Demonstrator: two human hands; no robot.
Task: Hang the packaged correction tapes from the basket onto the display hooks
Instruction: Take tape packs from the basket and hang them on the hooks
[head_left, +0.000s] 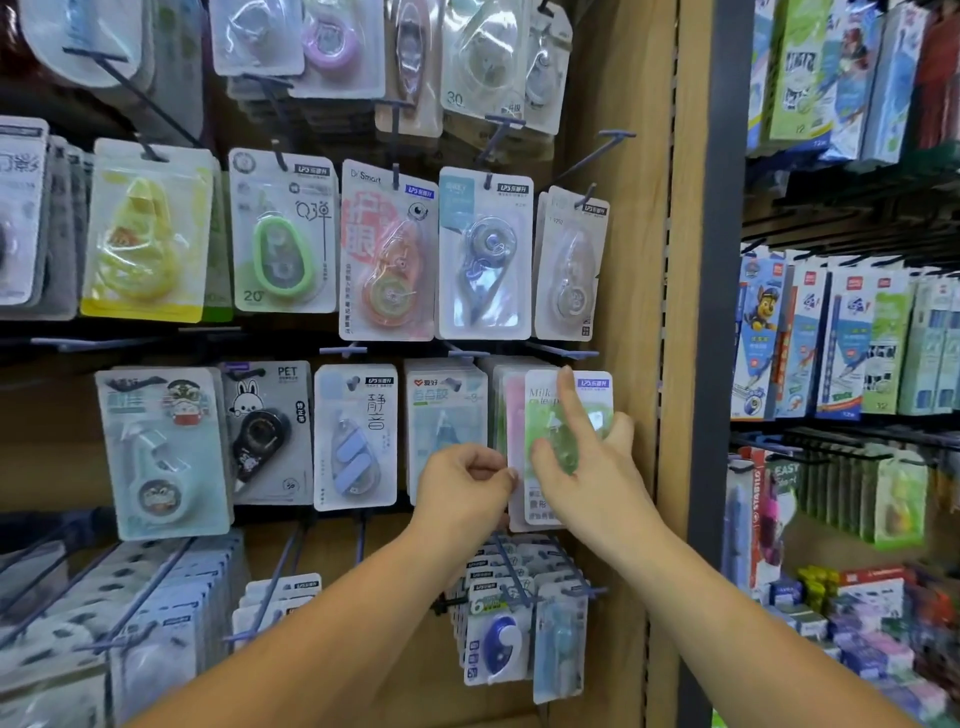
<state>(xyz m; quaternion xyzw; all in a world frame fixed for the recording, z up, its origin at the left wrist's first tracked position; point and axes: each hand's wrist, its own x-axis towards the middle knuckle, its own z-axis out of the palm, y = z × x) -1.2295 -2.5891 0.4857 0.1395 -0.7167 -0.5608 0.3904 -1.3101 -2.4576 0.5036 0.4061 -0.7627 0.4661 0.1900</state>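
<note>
Item: green correction tape pack (540, 415), clear blister on a white card, held upright at the right end of the third display row, against the front of a stack of like packs (511, 405) with pink and green showing behind it. Just above its top edge runs the grey end bar of a display hook (563, 353); whether the card's hole sits on the hook cannot be told. Left hand (467, 483): fingers curled, thumb and forefinger pinching the left edge of the green correction tape pack about halfway down. Right hand (576, 462): laid over the front of the same pack, forefinger straight up the card face, thumb spread across the blister, remaining fingers wrapped round the right edge, so it grips the pack. Same row, leftward: pale blue pack (447, 410), white pack with blue-grey tape (356, 436), black rabbit pack (267, 431), mint pack (161, 452). Row above: yellow pack (145, 234), green-ringed pack (283, 234), orange pack (387, 249), clear blue pack (485, 254), clear pack (571, 265). Row below, under the forearms: hooks thick with packs, the front one holding a blue and white tape (498, 639). To the right: wooden side panel (639, 312), then a grey upright (711, 312) and hanging boxed pencils (831, 338).
</note>
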